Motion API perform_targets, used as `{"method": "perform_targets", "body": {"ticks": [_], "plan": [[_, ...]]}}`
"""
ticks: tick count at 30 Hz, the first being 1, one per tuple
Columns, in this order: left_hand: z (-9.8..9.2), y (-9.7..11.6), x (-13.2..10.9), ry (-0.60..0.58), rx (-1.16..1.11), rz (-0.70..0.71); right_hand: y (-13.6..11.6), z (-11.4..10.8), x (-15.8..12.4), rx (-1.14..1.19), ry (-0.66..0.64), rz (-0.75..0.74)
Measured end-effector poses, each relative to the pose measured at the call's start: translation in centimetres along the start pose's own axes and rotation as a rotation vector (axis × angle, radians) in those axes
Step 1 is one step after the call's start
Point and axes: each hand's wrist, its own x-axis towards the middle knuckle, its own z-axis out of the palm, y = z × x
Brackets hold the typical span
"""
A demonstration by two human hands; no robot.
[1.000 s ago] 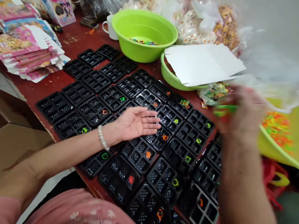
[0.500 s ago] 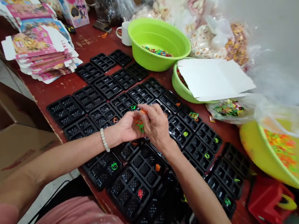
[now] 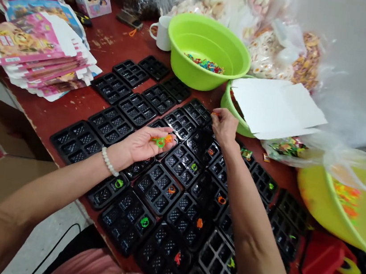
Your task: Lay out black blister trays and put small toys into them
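My left hand (image 3: 144,144) is palm up with its fingers stretched out, cupping several small green and orange plastic toy rings (image 3: 161,142). It hovers over the middle of the black compartment trays (image 3: 180,123). Over the back trays, my right hand (image 3: 225,127) pinches a small orange plastic toy ring (image 3: 215,113) between thumb and fingertips. That ring is mostly covered by the fingers. Many nearer trays hold a single small plastic piece in one compartment, such as a green ring (image 3: 145,222), an orange ring (image 3: 171,190) and a red piece (image 3: 178,258).
Flattened printed boxes (image 3: 30,38) are stacked at left. At the back stand a white mug (image 3: 164,33), a green basin (image 3: 211,46) and a white card (image 3: 274,106) over a second basin. A yellow basin (image 3: 318,186) and a red tape dispenser (image 3: 324,263) are at right.
My hands were together over the trays. My right hand has moved away towards the back with an orange ring, and my left palm has opened, showing the rings. The view has shifted a little.
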Motion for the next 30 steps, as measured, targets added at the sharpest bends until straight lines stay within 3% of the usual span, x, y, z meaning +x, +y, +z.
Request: {"method": "perform_targets", "body": {"ticks": [7, 10, 14, 17, 19, 24, 27, 30], "plan": [[-0.8, 1.9, 1.2, -0.026, 0.053, 0.014, 0.7, 1.9, 0.7, -0.151, -0.09, 0.059], [-0.4, 1.9, 1.3, 0.026, 0.082, 0.022, 0.0, 1.5, 0.1, -0.107, -0.042, 0.046], [0.1, 1.5, 1.5, 0.075, 0.118, 0.083, -4.7, 0.0, -3.3, 0.12, -0.015, -0.108], [0.2, 1.1, 2.1, 0.067, 0.1, 0.093, -9.2, -0.8, -6.8, 0.393, -0.15, -0.297], [0.2, 0.8, 2.4, 0.037, 0.079, 0.095, -11.3, -0.9, -8.5, 0.439, -0.233, -0.373], [0.2, 0.4, 2.5, 0.028, 0.111, 0.075, -12.7, -0.7, -10.0, 0.387, -0.158, -0.425], [0.0, 0.5, 2.2, 0.001, 0.094, 0.062, -11.8, -0.6, -9.4, 0.432, -0.108, -0.367], [-0.3, 0.9, 2.0, -0.017, 0.09, 0.033, -9.6, -0.3, -7.8, 0.517, -0.073, -0.093]]}}
